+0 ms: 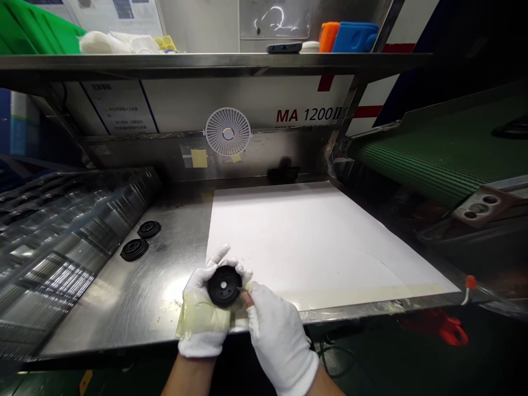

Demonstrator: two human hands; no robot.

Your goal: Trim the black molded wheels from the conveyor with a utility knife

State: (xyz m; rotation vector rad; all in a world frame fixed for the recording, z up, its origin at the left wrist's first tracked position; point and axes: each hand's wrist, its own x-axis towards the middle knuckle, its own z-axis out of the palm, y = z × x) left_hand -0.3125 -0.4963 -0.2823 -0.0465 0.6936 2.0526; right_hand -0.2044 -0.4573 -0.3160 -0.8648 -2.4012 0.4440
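A scratched stainless-steel workbench [124,297] fills the view, glaring under overhead light, with a metal shelf [206,61] above its back wall. A large flat white paper sheet [313,242] covers the bench's right half. On the bare steel to the left lie two round black ribbed discs [140,240], side by side, well apart from my hands. A white round plastic fan grille [228,131] hangs on the back wall. A green ribbed conveyor belt [437,154] slopes away at right.

At the bench's near edge, my left hand [204,316], in a white cloth glove wrapped with yellowish tape, cups a round black grooved disc with a centre hole [224,286], fingers curled closed around its rim. My right hand [274,335], also white-gloved, pinches something thin against the disc's right edge; I cannot tell what.
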